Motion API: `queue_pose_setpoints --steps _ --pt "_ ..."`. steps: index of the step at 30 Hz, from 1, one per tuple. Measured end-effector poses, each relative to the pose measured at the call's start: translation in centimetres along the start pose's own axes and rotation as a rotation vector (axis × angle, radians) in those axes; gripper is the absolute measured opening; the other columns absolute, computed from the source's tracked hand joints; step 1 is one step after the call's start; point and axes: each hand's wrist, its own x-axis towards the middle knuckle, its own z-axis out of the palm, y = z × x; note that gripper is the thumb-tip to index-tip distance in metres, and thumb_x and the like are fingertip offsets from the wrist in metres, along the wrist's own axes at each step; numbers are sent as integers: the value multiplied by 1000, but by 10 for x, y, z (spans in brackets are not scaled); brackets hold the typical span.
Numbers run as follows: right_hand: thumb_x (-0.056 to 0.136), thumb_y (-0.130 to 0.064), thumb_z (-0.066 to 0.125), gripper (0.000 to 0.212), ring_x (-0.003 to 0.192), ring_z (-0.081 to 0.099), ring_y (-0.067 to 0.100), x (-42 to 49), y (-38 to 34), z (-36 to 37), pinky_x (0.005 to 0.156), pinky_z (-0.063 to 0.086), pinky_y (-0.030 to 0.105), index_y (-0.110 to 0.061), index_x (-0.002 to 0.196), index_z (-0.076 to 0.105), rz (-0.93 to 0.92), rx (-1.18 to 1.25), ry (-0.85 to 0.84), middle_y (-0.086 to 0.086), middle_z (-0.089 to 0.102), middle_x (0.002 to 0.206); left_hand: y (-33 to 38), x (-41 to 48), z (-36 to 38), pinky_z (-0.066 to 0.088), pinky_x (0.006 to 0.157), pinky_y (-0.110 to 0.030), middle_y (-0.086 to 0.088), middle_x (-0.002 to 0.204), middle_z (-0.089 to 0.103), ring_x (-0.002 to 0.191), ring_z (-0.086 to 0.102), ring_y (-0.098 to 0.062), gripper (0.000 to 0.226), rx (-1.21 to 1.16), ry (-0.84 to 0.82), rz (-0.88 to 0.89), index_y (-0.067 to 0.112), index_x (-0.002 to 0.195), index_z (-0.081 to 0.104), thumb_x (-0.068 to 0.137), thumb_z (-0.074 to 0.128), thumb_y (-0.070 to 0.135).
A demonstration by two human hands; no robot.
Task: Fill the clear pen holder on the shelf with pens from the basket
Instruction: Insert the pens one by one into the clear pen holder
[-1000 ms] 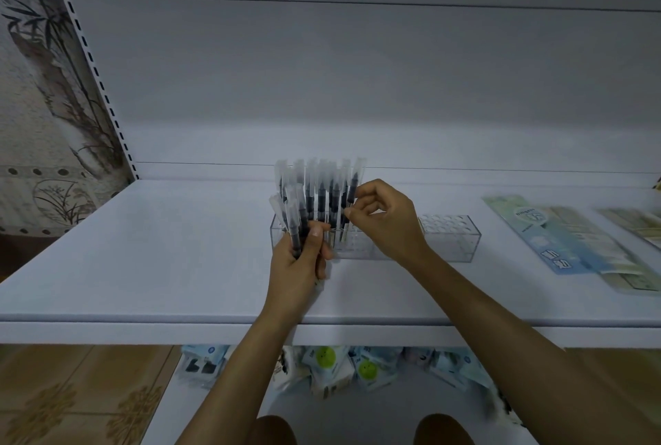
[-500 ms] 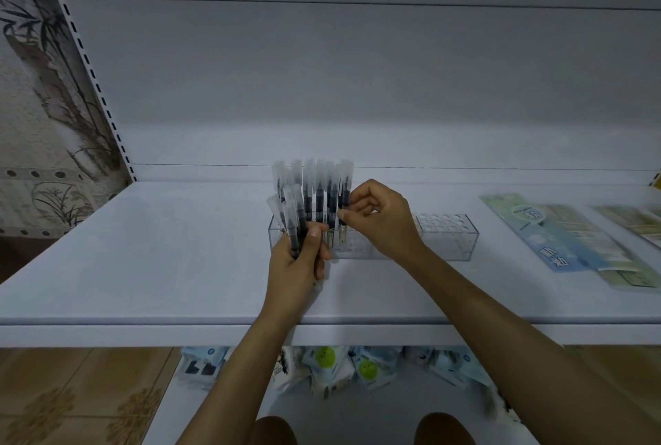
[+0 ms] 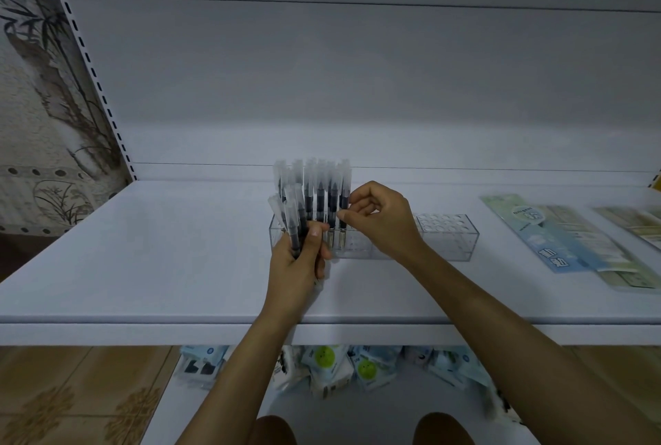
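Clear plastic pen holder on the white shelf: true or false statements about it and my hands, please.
1. The left hand grips a bunch of black clear-capped pens. True.
2. The clear plastic pen holder is full at its right end. False: those holes are empty; pens stand at its left end.
3. The right hand pinches an upright pen in the holder. True.
4. The holder sits on the floor. False: on the white shelf.

Clear glossy plastic pen holder (image 3: 447, 239) on smooth matt white shelf (image 3: 143, 265)

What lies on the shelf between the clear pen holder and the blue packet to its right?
Only bare shelf, seen in the head view.
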Motion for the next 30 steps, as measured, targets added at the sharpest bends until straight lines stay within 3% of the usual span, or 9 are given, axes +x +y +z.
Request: queue_pose_setpoints --steps 20,26,30 --pt "70 -18 83 24 61 56 5 -1 -1 -1 61 50 18 -15 78 60 2 3 -16 -3 63 70 0 0 0 40 48 -18 4 58 55 49 45 -9 26 12 1 4 3 100 63 100 44 21" --pt "68 -19 84 32 72 60 8 1 -11 -13 67 52 18 -17 89 60 40 102 -45 4 66 84 1 0 -1 41 49 -20 3 59 55 50 46 -9 23 -3 -11 2 11 97 64 100 43 21" --pt "77 -18 77 30 79 63 12 -4 -23 -19 69 51 16 -15 99 57 -10 118 -6 5 68 87 2 0 0 47 55 -19 -3 64 58 54 52 -9 23 -50 -35 -4 9 101 64 100 44 18"
